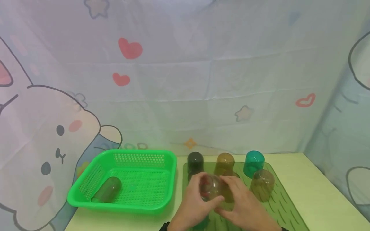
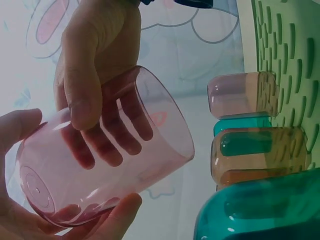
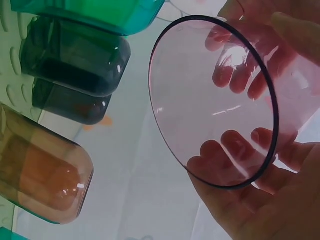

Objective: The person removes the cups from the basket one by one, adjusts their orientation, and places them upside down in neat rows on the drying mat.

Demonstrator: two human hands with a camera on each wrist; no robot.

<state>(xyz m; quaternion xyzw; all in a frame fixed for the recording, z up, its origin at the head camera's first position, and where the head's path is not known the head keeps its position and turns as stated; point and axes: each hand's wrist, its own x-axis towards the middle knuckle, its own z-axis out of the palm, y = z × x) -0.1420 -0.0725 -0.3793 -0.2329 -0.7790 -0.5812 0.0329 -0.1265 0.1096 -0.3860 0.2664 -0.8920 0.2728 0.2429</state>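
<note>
Both hands hold a transparent pink cup (image 1: 213,186) in the air above a green ribbed mat (image 1: 284,205). It is tilted, base upward and open rim downward. My left hand (image 1: 192,202) grips it from the left, with fingers and thumb curved around the base end in the left wrist view. From the other side my right hand (image 1: 244,205) grips the cup (image 2: 117,182) nearer its rim. Its fingers (image 3: 225,150) show through the clear wall in the right wrist view. Upside-down cups stand around the hands, some partly hidden.
On the mat are a dark cup (image 1: 195,162), an amber cup (image 1: 225,162), a teal cup (image 1: 255,163) and a pinkish cup (image 1: 262,186). At the left, a green plastic basket (image 1: 121,209) contains one clear cup (image 1: 108,190) lying on its side. A printed cloth (image 1: 179,80) hangs behind.
</note>
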